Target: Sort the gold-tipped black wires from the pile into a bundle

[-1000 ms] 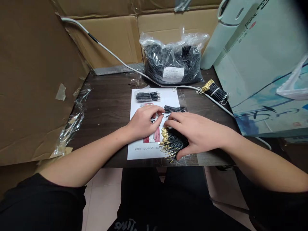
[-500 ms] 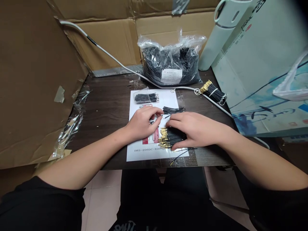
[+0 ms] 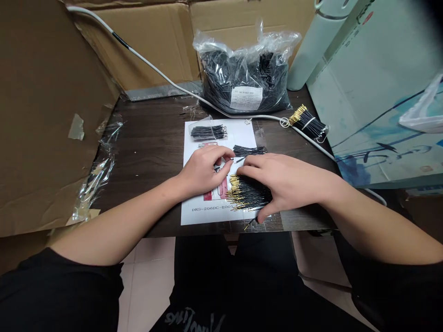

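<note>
My right hand (image 3: 287, 182) lies curled over a loose pile of black wires with gold tips (image 3: 246, 196) on a white printed sheet (image 3: 217, 214) at the table's front. Its thumb hooks under the pile near the edge. My left hand (image 3: 204, 170) rests on the sheet beside it, fingers pinched together over a few wires next to a red diagram. A small bunch of black wires (image 3: 249, 150) lies just beyond my fingers. Another small bunch (image 3: 208, 132) sits at the top of the sheet.
A clear bag full of black wires (image 3: 246, 78) stands at the back of the dark wooden table (image 3: 152, 143). A tied bundle with gold tips (image 3: 309, 123) lies at the right beside a white cable (image 3: 166, 83). Cardboard walls (image 3: 44, 115) enclose the left and back; a pale box (image 3: 380, 92) stands at the right.
My right hand has drawn the gold-tipped pile together and shifted its thumb under it. A stray wire at the table's front edge now lies mostly under the hand. The camera tilted slightly.
</note>
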Available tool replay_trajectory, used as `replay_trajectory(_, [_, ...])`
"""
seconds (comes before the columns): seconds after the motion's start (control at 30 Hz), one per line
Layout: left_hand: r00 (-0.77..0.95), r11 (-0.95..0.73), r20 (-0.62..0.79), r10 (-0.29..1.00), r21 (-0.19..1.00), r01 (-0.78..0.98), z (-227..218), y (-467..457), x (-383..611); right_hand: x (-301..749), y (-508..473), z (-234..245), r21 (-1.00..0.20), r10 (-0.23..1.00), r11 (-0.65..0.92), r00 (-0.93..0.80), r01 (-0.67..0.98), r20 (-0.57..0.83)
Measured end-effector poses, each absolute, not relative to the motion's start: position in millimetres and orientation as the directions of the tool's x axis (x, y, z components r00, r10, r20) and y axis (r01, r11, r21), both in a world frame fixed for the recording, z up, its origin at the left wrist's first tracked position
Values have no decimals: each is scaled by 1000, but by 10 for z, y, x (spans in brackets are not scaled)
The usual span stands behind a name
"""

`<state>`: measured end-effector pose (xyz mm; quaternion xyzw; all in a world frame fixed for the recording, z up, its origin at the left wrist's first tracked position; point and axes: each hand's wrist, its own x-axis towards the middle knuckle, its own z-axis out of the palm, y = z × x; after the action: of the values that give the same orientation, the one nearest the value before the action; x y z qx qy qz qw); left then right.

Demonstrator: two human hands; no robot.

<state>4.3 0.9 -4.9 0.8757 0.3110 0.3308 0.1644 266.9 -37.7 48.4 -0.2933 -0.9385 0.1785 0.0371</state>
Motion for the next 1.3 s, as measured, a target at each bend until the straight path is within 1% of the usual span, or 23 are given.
replay_trajectory(0.17, [586, -758, 487, 648, 490, 431, -50, 12, 39, 2661, -355, 456, -343, 560, 771, -828, 537, -37])
replay_trajectory(0.43, [589, -769, 501, 635, 485, 417, -52, 2, 41, 2655, -329, 405, -366, 516, 813, -852, 452, 95])
replay_trajectory(0.57, [593, -766, 491, 638, 486, 422, -40, 3, 33, 2655, -326, 410, -374, 510, 818, -851, 436, 123])
replay_trajectory(0.63, [590, -759, 484, 646, 490, 428, -37, 5, 29, 2650, -321, 409, -403, 511, 809, -851, 429, 119])
replay_trajectory(0.83, [596, -769, 497, 631, 503, 395, -43, -5, 25, 2629, -307, 418, -549, 502, 751, -857, 368, 113])
replay_trajectory(0.97, [601, -772, 497, 626, 505, 386, -56, -2, 19, 2628, -292, 433, -624, 512, 702, -852, 343, 107])
replay_trajectory(1.17, [594, -779, 518, 616, 512, 361, -41, 4, 19, 2664, -259, 469, -675, 531, 653, -843, 343, 85])
replay_trajectory(1.3, [566, -759, 520, 639, 545, 356, 6, -13, 25, 2680, -266, 521, -667, 625, 613, -776, 423, 83])
